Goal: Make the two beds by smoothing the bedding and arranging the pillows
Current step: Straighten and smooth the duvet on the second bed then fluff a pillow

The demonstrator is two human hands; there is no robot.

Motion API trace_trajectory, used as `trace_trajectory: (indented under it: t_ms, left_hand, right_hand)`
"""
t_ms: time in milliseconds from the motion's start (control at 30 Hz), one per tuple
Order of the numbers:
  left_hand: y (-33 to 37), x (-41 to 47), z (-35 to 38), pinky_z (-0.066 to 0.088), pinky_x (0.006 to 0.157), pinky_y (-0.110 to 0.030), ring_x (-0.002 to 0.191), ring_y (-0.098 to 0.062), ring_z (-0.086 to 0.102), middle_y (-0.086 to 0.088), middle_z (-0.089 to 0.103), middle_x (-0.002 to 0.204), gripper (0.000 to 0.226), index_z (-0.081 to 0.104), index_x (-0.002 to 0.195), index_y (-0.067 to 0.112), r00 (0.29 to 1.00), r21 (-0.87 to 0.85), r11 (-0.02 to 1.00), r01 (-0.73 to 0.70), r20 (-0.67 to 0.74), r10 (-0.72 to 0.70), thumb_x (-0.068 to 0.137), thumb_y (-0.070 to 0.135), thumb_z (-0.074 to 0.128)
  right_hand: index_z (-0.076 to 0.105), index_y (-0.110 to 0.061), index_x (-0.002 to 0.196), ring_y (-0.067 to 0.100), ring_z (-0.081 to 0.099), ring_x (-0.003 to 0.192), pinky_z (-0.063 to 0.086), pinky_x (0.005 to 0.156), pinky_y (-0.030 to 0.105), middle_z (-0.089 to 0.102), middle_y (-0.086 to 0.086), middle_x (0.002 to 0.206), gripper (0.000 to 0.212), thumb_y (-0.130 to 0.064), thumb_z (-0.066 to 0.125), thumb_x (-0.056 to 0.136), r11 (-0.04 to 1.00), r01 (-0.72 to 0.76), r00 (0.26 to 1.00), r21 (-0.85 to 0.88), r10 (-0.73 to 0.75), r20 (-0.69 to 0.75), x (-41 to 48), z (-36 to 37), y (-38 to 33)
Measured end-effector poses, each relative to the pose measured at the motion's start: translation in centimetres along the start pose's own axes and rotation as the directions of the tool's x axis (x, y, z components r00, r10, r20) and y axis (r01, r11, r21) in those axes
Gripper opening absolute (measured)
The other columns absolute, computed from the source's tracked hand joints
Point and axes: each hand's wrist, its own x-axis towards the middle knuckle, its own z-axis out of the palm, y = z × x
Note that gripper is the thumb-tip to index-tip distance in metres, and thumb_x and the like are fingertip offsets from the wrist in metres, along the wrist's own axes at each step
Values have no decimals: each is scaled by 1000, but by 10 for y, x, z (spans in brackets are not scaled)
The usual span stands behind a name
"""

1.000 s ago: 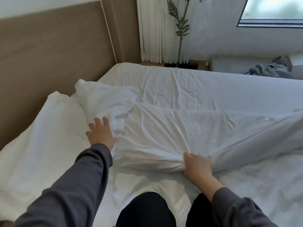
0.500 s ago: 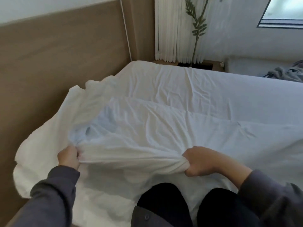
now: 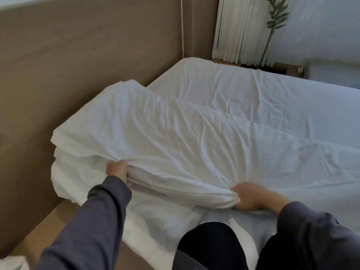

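A white duvet [image 3: 175,137] lies crumpled across the near bed, its top end spread over the pillows by the headboard. My left hand [image 3: 116,169] grips the duvet's near edge at the left. My right hand [image 3: 251,197] grips the same bunched edge further right. Between the two hands the edge is pulled into a tight roll. A white pillow [image 3: 64,178] shows beneath the duvet at the left, mostly covered. The bare white sheet [image 3: 253,90] of the bed stretches away behind the duvet.
A brown padded headboard [image 3: 78,65] runs along the left. The bed's wooden frame ledge [image 3: 48,227] shows at lower left. White curtains [image 3: 239,32] and a green plant [image 3: 274,22] stand beyond the bed. My knees in dark trousers [image 3: 210,246] rest on the mattress.
My left hand left the pillow and took hold of the duvet edge. Both hands have drawn the duvet up over the pillows toward the headboard. The view has swung left.
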Motion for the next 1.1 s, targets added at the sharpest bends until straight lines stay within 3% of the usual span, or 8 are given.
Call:
trace_trajectory:
  t_ms: [167, 333, 433, 533, 633, 900, 1000, 1100]
  left_hand:
    - [13, 14, -22, 45, 103, -43, 116, -34, 56, -16, 57, 129, 43, 52, 132, -1, 976, 31, 996, -85, -196, 90, 92, 15, 47]
    - [-23, -5, -25, 44, 101, -47, 116, -44, 52, -26, 52, 133, 48, 43, 134, -4, 977, 238, 959, 155, -178, -114, 93, 19, 51]
    - [-7, -23, -10, 37, 105, -45, 130, -41, 41, -22, 36, 147, 65, 25, 144, -1, 974, 363, 932, 18, -216, 65, 91, 17, 57]
    - [-8, -54, 6, 14, 115, -54, 147, -31, 8, -12, 4, 161, 77, 5, 153, 12, 931, 786, 570, -241, 22, 364, 92, 24, 51]
    - [-17, -90, 32, 9, 116, -54, 145, -24, 19, -4, 22, 156, 58, 31, 145, 21, 742, 756, 181, -629, 514, 431, 90, 24, 49]
    - [-34, -182, 78, 42, 88, -30, 101, -7, 50, 15, 52, 108, 67, 60, 110, 29, 201, 201, 3, -980, 980, 8, 72, 77, 34]
    - [-38, -210, 90, 39, 74, -31, 96, -18, 54, 5, 53, 105, 43, 49, 101, 21, 184, 143, -281, -949, 975, -123, 83, 60, 52]
    - [-26, -235, 97, 35, 67, -31, 93, -24, 58, -1, 59, 102, 16, 41, 92, 19, 260, 221, -336, -916, 963, -73, 91, 29, 54]
  right_hand:
    - [47, -21, 63, 2, 49, 53, 33, 51, 15, 53, -8, 61, 19, -20, 61, 75, 959, 173, 984, 223, -177, -1, -11, -11, -26]
    - [63, -16, 98, 28, 63, 97, 38, 70, 27, 68, 8, 104, 56, -60, 46, 67, 984, 173, 979, 51, -177, 99, 8, 25, -38]
    - [62, -15, 107, 28, 62, 101, 36, 72, 26, 67, 9, 108, 37, -36, 63, 77, 988, 149, 987, 44, -151, 61, 14, 23, -34]
    - [60, -19, 113, 23, 60, 101, 36, 74, 26, 66, 4, 110, 37, -27, 69, 78, 978, 173, 983, 112, -178, 36, 3, 19, -28]
    - [58, -24, 108, 19, 57, 93, 34, 72, 28, 63, -1, 101, 38, -41, 74, 78, 987, 140, 988, 74, -144, 58, -15, 10, -17]
    - [49, -23, 125, 24, 56, 111, 37, 83, 32, 61, 1, 121, 69, -54, 76, 69, 983, -76, 987, -166, 97, 126, -66, 13, 46]
    - [49, -30, 122, 22, 56, 114, 33, 92, 38, 60, -4, 121, 62, -55, 70, 70, 918, -244, 963, -312, 267, 33, -100, 13, 83]
    - [56, -26, 120, 23, 61, 107, 42, 94, 38, 64, -2, 115, 39, -41, 56, 83, 864, -376, 925, -335, 373, -76, -136, 14, 95]
